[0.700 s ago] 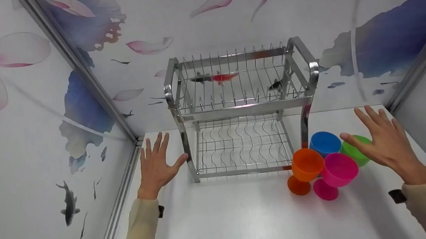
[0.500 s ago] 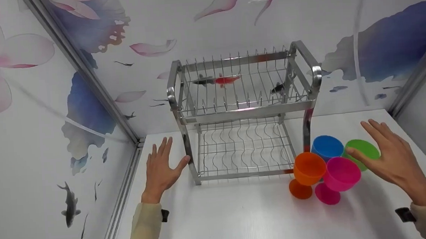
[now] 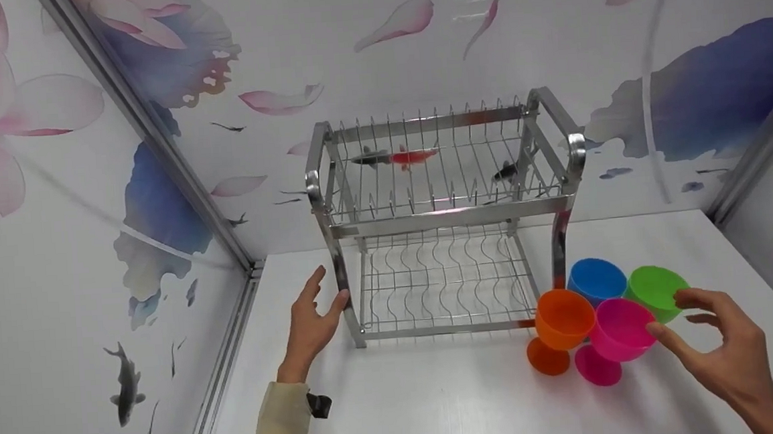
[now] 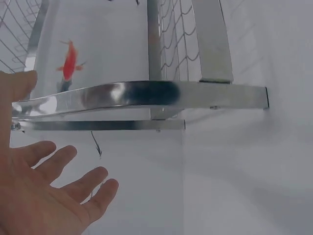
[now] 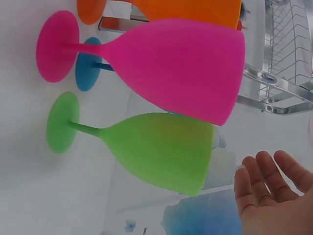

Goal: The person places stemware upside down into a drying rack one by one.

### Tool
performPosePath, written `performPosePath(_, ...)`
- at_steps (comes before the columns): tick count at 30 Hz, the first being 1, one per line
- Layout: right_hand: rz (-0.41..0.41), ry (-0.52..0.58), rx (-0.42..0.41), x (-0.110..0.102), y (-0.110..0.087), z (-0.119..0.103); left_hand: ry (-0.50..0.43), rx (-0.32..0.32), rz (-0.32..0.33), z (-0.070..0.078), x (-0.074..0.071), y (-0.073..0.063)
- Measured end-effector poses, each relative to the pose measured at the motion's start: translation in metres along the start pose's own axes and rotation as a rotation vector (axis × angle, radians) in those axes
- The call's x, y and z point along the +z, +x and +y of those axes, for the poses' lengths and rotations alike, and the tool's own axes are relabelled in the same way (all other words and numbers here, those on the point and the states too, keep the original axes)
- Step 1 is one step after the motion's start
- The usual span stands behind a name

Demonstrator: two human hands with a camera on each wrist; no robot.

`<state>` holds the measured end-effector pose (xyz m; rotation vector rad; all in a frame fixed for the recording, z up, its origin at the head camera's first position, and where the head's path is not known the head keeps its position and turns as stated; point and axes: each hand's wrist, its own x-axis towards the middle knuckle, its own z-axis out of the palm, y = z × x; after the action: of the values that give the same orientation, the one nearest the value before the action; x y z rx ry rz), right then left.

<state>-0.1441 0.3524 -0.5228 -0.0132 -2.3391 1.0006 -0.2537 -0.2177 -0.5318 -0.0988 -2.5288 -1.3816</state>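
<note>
My right hand (image 3: 733,350) hovers at the right, fingers bent and spread from the thumb, holding nothing. Its thumb tip overlaps the rim of the pink goblet (image 3: 619,337) in the head view, and its fingertips overlap the edge of the green goblet (image 3: 656,284). In the right wrist view that hand (image 5: 274,196) shows a gap to both cups. An orange goblet (image 3: 564,323) and a blue goblet (image 3: 595,278) stand close by, all upright. Beside the left front leg of the metal dish rack (image 3: 454,219), my left hand (image 3: 309,326) is empty, its fingers (image 4: 58,161) loosely extended.
The two-tier rack has wire slots above and a wavy wire shelf (image 3: 440,274) below. It stands against the patterned back wall (image 3: 417,61). The goblets crowd its right front leg (image 3: 558,253). A side panel (image 3: 41,278) bounds the white table (image 3: 437,388) at left.
My right hand has come down and closer to the pink and green goblets, its fingers bending. My left hand has shifted slightly down and right. The head view has tilted up a little.
</note>
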Motion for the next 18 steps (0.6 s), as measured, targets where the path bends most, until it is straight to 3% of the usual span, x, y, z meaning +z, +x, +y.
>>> performPosePath(5,-0.017,0.017,0.108,0.009,-0.017,0.003,-0.081,0.028,0.008,-0.002,0.003,0.000)
performPosePath(18,-0.005,0.052,0.293,0.034,-0.041,0.015,-0.127,0.038,0.028,0.006,0.017,0.010)
